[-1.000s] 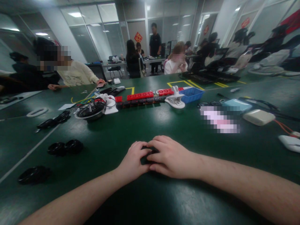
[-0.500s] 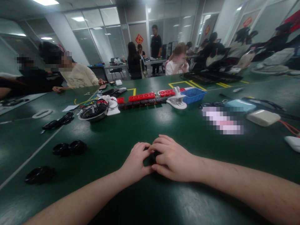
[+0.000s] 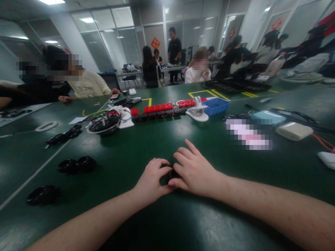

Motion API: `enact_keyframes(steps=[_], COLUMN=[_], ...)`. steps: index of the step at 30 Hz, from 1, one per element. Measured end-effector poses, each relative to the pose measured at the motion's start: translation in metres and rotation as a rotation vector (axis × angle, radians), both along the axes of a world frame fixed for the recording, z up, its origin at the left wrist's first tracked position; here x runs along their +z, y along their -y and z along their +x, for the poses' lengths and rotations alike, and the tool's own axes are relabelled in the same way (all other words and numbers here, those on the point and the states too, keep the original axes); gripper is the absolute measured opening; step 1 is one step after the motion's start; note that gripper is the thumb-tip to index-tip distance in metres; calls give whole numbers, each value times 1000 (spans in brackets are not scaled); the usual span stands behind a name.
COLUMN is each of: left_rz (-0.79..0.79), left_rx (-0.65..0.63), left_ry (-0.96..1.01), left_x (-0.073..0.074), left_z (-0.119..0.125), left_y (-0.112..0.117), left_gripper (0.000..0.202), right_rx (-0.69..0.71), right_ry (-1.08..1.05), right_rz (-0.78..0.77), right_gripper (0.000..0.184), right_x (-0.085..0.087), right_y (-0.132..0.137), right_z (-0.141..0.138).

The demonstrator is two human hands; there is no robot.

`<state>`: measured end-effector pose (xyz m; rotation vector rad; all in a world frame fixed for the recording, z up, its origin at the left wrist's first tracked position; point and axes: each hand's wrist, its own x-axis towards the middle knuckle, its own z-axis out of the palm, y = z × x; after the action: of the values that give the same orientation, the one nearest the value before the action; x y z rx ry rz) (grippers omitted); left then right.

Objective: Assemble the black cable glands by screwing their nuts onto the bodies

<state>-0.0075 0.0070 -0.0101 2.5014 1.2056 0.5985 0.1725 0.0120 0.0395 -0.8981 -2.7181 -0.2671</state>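
Observation:
My left hand (image 3: 153, 177) and my right hand (image 3: 193, 169) meet on the green table (image 3: 167, 146), both closed around a small black object (image 3: 171, 174) that is mostly hidden between them. My left fingers curl over its left side. My right thumb and lower fingers pinch its right side, while the right index and middle fingers lift and spread upward. I cannot make out what the black object is.
Black ring-shaped parts (image 3: 75, 164) and another black part (image 3: 42, 195) lie at the left. A metal bowl with cables (image 3: 103, 125), red and black blocks (image 3: 157, 109), a white clamp (image 3: 197, 111) and a blue tray (image 3: 216, 105) stand ahead. White devices (image 3: 293, 131) lie at the right. People sit around.
My right hand's upper fingers have lifted off and spread, where before they lay over the object. Both hands stay in the same place on the table.

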Motion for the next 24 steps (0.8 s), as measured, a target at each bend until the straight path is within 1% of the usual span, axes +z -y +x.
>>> enact_keyframes(steps=[8,14,24], left_rz=[-29,-41,-36], left_rx=[1,1,7], left_ry=[-11,-4,-5], left_x=[-1,1,-1], left_z=[0,0,0], left_y=[-1,-1,-1], left_gripper=[26,32,35], right_rx=[-4,6,32], right_ry=[42,25,56], right_rz=[-38,-87,-120], right_gripper=[50,51,41], right_x=[-3,-4,2], right_y=[4,5,6], right_z=[-2,-3,-4])
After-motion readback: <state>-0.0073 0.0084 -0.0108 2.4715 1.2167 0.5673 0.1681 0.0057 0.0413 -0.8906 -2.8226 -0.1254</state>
